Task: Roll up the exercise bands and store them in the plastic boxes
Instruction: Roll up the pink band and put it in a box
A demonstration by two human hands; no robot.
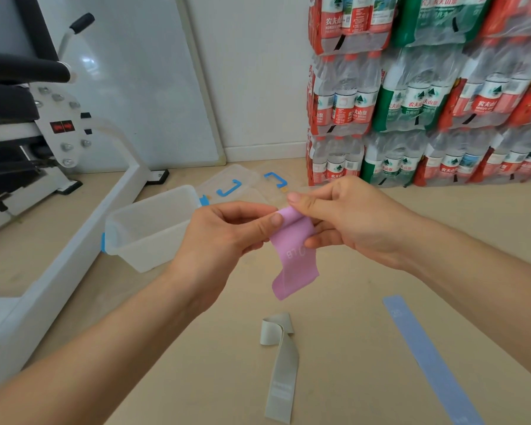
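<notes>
Head cam: left hand (224,237) and right hand (344,219) both pinch the pink band (295,259) by its top, tail dangling, probably so it rolls easy. Box (147,228) sits open at their 9 o'clock.

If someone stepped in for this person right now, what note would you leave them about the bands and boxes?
Left hand and right hand both pinch the top end of the pink band, where a roll is just begun; the rest hangs loose.
The grey band, with one end folded over, and the blue band, lying flat, are on the floor nearer the person.
The open plastic box stands to the left; no band shows in it.
Done: nothing stored.
Left: roll and box all three bands.
</notes>
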